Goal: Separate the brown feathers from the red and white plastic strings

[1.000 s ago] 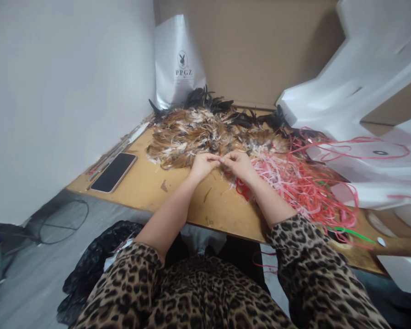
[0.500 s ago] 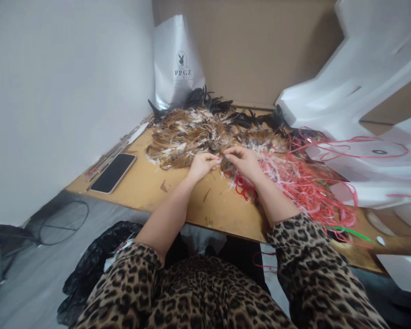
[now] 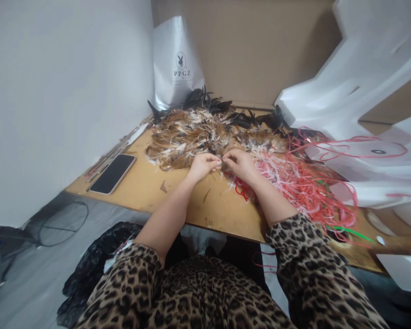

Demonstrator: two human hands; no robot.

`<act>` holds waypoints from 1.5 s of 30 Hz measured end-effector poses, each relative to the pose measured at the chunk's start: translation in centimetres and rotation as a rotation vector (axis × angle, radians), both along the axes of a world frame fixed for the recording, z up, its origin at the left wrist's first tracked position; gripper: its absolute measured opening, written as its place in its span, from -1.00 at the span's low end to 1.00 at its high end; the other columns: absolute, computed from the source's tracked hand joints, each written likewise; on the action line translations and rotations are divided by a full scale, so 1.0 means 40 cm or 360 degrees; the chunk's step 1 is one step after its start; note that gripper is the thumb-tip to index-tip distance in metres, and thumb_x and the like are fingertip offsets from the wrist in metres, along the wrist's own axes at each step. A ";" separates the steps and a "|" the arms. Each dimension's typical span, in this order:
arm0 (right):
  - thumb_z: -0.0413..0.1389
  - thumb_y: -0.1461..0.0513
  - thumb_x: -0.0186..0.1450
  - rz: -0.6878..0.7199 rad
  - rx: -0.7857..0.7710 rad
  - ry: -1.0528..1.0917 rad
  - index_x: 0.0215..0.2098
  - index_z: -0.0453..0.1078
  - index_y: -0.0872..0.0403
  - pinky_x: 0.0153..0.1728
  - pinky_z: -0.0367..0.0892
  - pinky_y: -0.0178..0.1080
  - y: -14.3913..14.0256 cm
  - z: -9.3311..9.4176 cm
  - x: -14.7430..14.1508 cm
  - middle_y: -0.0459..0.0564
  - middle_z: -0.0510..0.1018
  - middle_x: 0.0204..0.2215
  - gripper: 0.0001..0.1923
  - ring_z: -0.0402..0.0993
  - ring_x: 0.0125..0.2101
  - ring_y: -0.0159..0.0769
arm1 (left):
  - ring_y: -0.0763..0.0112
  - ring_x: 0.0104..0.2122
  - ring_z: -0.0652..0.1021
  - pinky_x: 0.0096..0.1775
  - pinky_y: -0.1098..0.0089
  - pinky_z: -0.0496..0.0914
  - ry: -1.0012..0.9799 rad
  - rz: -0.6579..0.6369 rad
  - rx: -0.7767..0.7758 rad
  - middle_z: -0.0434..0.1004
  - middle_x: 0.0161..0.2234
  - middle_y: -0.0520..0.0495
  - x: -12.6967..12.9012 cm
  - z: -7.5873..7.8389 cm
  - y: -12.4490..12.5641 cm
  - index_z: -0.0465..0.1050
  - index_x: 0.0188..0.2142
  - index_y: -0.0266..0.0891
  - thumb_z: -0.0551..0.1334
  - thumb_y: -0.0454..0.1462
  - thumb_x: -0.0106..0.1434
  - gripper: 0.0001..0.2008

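Fingers (image 3: 215, 159) of your left hand (image 3: 201, 165) and right hand (image 3: 240, 163) pinch together on a small feather bundle (image 3: 222, 165) (mostly hidden). It sits above the table (image 3: 178, 201), at the near edge of the feather pile (image 3: 198, 135), beside red strips (image 3: 301, 185).

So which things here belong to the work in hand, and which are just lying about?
In the work: left hand and right hand, fingertips pinched together on a small feather bundle; brown feather pile; red and pink strips.
Lying about: phone; white bag; white foam; black feathers.
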State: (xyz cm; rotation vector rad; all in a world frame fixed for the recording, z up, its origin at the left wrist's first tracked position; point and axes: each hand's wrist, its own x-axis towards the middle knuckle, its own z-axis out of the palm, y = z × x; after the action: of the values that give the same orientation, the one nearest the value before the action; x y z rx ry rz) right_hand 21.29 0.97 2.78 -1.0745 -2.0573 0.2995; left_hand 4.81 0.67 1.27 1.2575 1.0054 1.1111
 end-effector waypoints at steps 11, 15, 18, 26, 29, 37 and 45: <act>0.05 0.32 0.16 0.0264 0.0022 -0.0043 -0.47 0.40 0.11 -0.26 0.26 -0.27 -0.018 0.022 -0.004 -0.01 0.46 -0.41 -0.90 0.37 -0.36 -0.34 | 0.60 -0.58 0.47 -0.49 0.58 0.32 -0.0241 0.0056 -0.0333 0.50 -0.57 -0.06 -0.022 -0.004 0.014 0.45 -0.46 -0.41 0.33 -0.39 -0.05 -0.88; 0.07 0.27 0.15 0.0245 -0.0085 0.0017 -0.44 0.43 0.12 -0.30 0.27 -0.29 -0.017 0.017 -0.005 -0.02 0.49 -0.44 -0.89 0.39 -0.39 -0.35 | 0.60 -0.60 0.46 -0.49 0.57 0.31 -0.0194 0.0042 -0.0311 0.48 -0.61 -0.05 -0.018 -0.003 0.009 0.44 -0.46 -0.41 0.33 -0.41 -0.08 -0.86; 0.05 0.22 0.17 0.0138 -0.0293 0.0139 -0.26 0.45 0.12 -0.37 0.28 -0.30 -0.016 0.008 -0.007 -0.04 0.52 -0.46 -0.78 0.39 -0.46 -0.37 | 0.58 -0.59 0.46 -0.49 0.54 0.31 -0.0143 0.0011 -0.0223 0.48 -0.60 -0.05 -0.011 0.000 0.001 0.44 -0.45 -0.41 0.33 -0.42 -0.10 -0.84; -0.01 0.17 0.19 0.0176 -0.0724 0.0187 -0.18 0.43 0.10 -0.58 0.27 -0.34 -0.014 -0.011 -0.007 -0.10 0.48 -0.58 -0.70 0.34 -0.65 -0.42 | 0.60 -0.60 0.43 -0.48 0.53 0.31 -0.0101 -0.0050 -0.0095 0.48 -0.59 -0.03 -0.007 -0.012 0.000 0.47 -0.46 -0.39 0.35 -0.37 -0.14 -0.81; 0.09 0.11 0.14 0.0155 -0.0798 0.0430 -0.24 0.41 0.11 -0.60 0.29 -0.34 -0.009 -0.020 -0.002 -0.07 0.50 -0.54 -0.71 0.38 -0.65 -0.41 | 0.58 -0.56 0.47 -0.45 0.52 0.34 -0.0187 -0.0036 -0.0129 0.50 -0.57 -0.05 -0.012 -0.014 0.004 0.47 -0.44 -0.40 0.38 -0.34 -0.16 -0.76; 0.12 0.12 0.11 0.0150 -0.0763 0.0407 -0.38 0.41 0.12 -0.58 0.28 -0.36 -0.007 -0.019 0.000 -0.08 0.48 -0.58 -0.77 0.36 -0.63 -0.42 | 0.57 -0.58 0.46 -0.44 0.50 0.36 -0.0192 0.0021 -0.0204 0.48 -0.61 -0.04 -0.013 -0.011 0.008 0.46 -0.44 -0.41 0.38 -0.36 -0.14 -0.77; 0.10 0.23 0.13 0.0250 -0.0267 0.0076 -0.47 0.44 0.13 -0.36 0.26 -0.32 -0.008 0.007 0.008 -0.05 0.46 -0.49 -0.88 0.36 -0.46 -0.41 | 0.60 -0.59 0.45 -0.45 0.53 0.35 -0.0222 0.0073 -0.0279 0.47 -0.61 -0.04 -0.014 -0.005 0.008 0.45 -0.48 -0.41 0.34 -0.40 -0.09 -0.87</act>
State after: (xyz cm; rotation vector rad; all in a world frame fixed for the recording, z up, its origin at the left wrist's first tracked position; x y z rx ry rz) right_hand 21.60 0.65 3.04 -0.9952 -2.1066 0.5805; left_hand 4.24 0.99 1.06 1.0078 1.0073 1.1048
